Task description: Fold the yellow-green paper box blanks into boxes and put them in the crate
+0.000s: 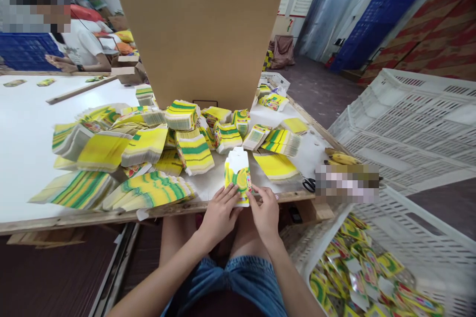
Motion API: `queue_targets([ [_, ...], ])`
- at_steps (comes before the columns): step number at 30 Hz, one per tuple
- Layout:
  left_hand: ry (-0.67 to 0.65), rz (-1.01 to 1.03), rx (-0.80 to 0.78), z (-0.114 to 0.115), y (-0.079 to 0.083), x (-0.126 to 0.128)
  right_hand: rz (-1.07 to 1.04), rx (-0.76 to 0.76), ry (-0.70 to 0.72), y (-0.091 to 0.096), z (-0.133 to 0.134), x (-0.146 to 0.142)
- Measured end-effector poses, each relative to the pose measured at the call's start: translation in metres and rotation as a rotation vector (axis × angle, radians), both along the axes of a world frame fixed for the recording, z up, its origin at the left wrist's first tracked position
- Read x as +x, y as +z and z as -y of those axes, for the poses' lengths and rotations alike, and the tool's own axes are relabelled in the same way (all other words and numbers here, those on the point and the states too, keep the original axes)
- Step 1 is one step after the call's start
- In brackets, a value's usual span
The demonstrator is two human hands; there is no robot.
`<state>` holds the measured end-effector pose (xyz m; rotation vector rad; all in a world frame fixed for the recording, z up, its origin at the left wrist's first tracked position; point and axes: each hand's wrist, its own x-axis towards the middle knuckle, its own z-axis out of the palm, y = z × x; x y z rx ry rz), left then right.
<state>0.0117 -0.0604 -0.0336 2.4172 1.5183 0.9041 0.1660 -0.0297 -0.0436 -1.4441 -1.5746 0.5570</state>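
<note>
Both my hands grip a small yellow-and-green printed carton (238, 174) at the near edge of the white table (26, 143). It stands upright with its white top flaps open. My left hand (220, 211) pinches its lower left side, and my right hand (265, 209) pinches its lower right side. Heaps of flat yellow-green carton blanks (141, 153) are spread over the table just beyond my hands.
A tall brown cardboard panel (201, 29) stands behind the heaps. A white plastic crate (375, 272) at my lower right holds several finished cartons, with empty white crates (409, 119) stacked beyond it. Scissors (308, 184) lie at the table's right edge. Another person (80, 44) sits at the far left.
</note>
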Motion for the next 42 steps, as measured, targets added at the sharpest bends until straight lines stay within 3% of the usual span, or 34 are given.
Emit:
queue_targets([
  [4, -0.007, 0.054, 0.094, -0.003, -0.003, -0.001, -0.110, -0.024, -0.018, 0.005, 0.003, -0.001],
  [8, -0.032, 0.220, 0.296, -0.006, -0.002, -0.008, -0.248, -0.096, -0.059, 0.017, 0.005, -0.005],
  [11, -0.191, 0.257, 0.393, -0.002, 0.003, -0.013, -0.436, -0.187, 0.027, 0.030, 0.009, -0.007],
  [13, -0.334, 0.248, 0.375, 0.005, 0.006, -0.012, -0.662, -0.255, 0.089, 0.037, 0.014, -0.005],
  [15, -0.362, 0.310, 0.311, 0.015, 0.010, -0.007, -0.839, -0.296, 0.102, 0.040, 0.021, -0.001],
  [17, -0.209, 0.527, 0.181, 0.025, 0.012, -0.002, -0.882, -0.332, 0.097, 0.038, 0.031, 0.003],
  [20, 0.048, 1.024, -0.266, 0.037, 0.015, 0.002, -0.921, -0.453, 0.164, 0.030, 0.049, 0.001],
  [22, 0.022, 1.272, -0.619, 0.042, 0.015, 0.000, -0.992, -0.520, 0.207, 0.024, 0.060, -0.005],
  [24, -0.098, 1.394, -0.831, 0.044, 0.015, -0.003, -1.058, -0.565, 0.202, 0.021, 0.068, -0.012],
  [27, -0.215, 1.451, -0.882, 0.046, 0.018, -0.008, -1.090, -0.606, 0.181, 0.020, 0.072, -0.020],
  [31, -0.210, 1.466, -0.883, 0.046, 0.023, -0.012, -1.031, -0.583, 0.229, 0.024, 0.071, -0.020],
  [36, -0.056, 1.465, -0.840, 0.044, 0.020, -0.009, -0.819, -0.528, 0.263, 0.026, 0.076, -0.019],
  [39, 0.076, 1.417, -0.794, 0.043, 0.014, -0.003, -0.689, -0.498, 0.224, 0.022, 0.081, -0.022],
  [42, 0.108, 1.350, -0.734, 0.044, 0.012, -0.002, -0.588, -0.452, 0.163, 0.019, 0.082, -0.023],
])
